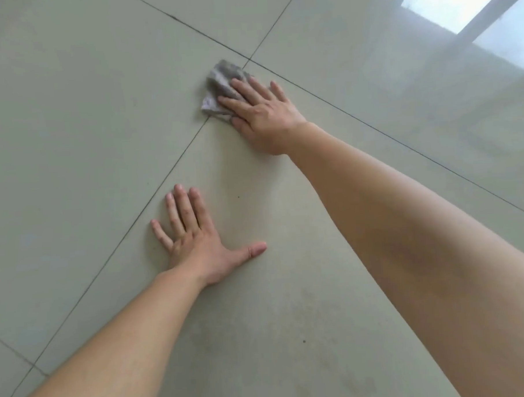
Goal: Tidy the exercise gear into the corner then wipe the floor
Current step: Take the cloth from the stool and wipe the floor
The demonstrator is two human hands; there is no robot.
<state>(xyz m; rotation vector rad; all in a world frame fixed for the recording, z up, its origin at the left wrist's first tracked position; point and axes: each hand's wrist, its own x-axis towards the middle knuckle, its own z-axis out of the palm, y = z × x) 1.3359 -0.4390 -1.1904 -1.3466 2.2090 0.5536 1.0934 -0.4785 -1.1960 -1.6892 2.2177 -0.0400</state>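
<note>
The right hand (260, 111) presses flat, fingers straight, on a grey cloth (220, 86) at a tile-joint crossing of the floor (71, 116) to wipe, while the left hand (196, 240) lies splayed on the tile, likely as a brace.

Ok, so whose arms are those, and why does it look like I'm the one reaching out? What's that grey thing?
There is no machine here, only a person. They wear a small camera on their head, looking forward and down, so the one picture shows their own two bare arms reaching out. Underneath is a pale tiled floor with thin dark lines where the tiles meet. The left hand lies flat on a tile, fingers spread, holding nothing; it seems to prop the person up. The right hand is farther away and presses with straight fingers on a crumpled grey cloth, right where tile lines cross. That fits wiping the floor. The bright patch at the top right looks like a window's light shining off the floor. No exercise gear shows in this picture.
</note>
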